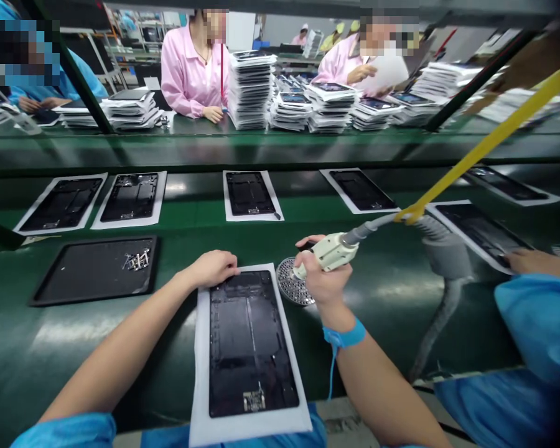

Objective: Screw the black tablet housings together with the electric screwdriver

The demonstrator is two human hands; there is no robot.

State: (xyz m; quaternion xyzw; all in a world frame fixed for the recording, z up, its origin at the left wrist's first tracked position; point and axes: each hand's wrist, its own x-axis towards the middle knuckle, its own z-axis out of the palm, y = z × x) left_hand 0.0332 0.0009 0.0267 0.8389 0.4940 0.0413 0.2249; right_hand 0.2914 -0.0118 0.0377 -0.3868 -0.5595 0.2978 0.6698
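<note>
A black tablet housing (252, 342) lies on a white sheet (214, 430) directly in front of me, its inner side facing up. My left hand (214, 269) is closed at the housing's top left corner, fingers curled on its edge; the fingertips are partly hidden. In my right hand (329, 283) is a pale electric screwdriver (333, 252), fingers wrapped round its body. The screwdriver's front end points down at a round metal dish full of holes (289, 280), right of the housing. Its bit is hidden behind my hand. A blue wrist strap (344, 335) circles my right wrist.
A black tray (93, 267) with small metal parts (137, 259) stands at left. Several tablet housings on sheets, one here (248, 193), line the belt behind. A yellow strap (494, 140) holds the screwdriver's cable. A co-worker's sleeve (536, 330) is close at right; stacks (252, 90) stand beyond.
</note>
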